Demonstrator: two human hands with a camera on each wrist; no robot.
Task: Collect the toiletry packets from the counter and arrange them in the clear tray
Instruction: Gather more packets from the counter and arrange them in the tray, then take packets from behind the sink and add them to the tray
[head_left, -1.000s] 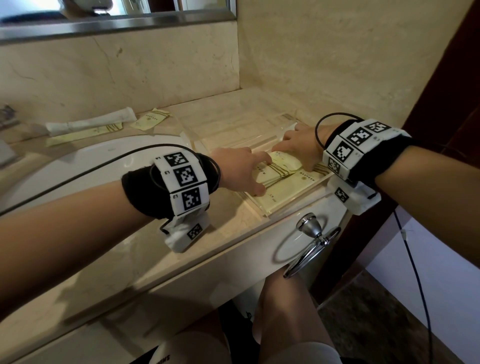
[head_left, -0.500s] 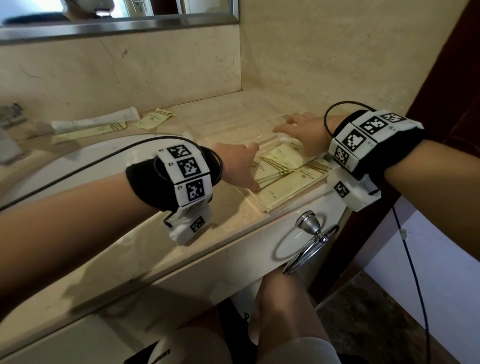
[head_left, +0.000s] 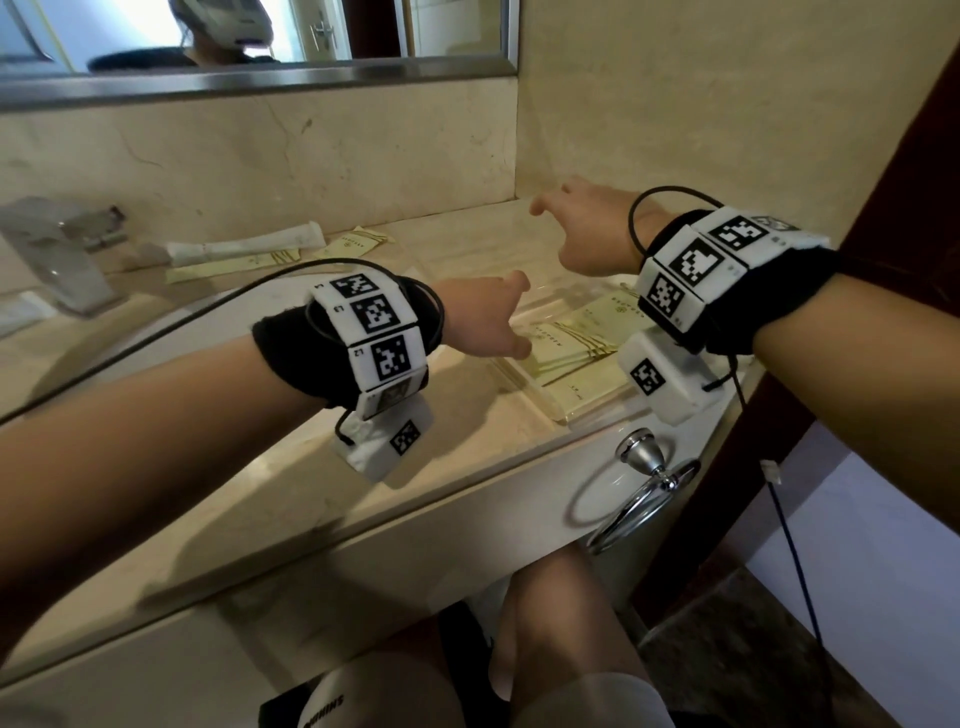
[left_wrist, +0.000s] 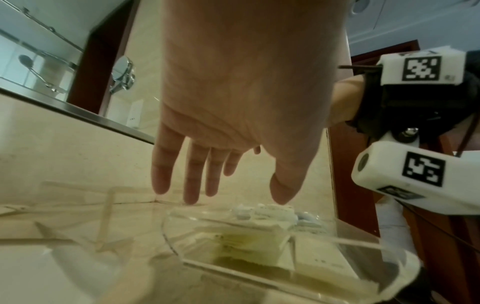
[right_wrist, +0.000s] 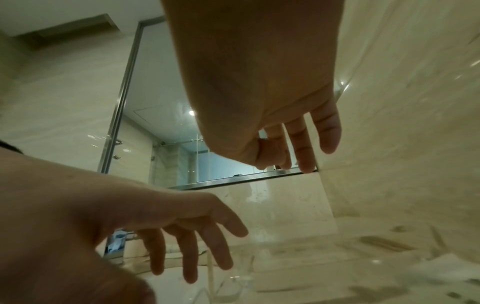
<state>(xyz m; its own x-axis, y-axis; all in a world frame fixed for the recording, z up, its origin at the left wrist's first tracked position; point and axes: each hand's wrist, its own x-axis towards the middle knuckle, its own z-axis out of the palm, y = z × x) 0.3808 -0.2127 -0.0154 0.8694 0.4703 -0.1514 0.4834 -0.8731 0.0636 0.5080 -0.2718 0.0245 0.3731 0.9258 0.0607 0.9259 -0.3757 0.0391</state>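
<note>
Both hands, left hand (head_left: 485, 317) and right hand (head_left: 587, 228), have lifted empty-fingered off the clear tray (head_left: 558, 410), apparently toward far-left packets (head_left: 358, 243).

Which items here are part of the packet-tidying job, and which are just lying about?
Job items:
- clear plastic tray
- pale yellow packets stacked in the tray
- small yellow packet on the counter
- long flat yellow packet on the counter
- white tube, probably
- both hands, empty: left, right

Lying about:
- chrome tap
- chrome towel ring
- wall mirror
</note>
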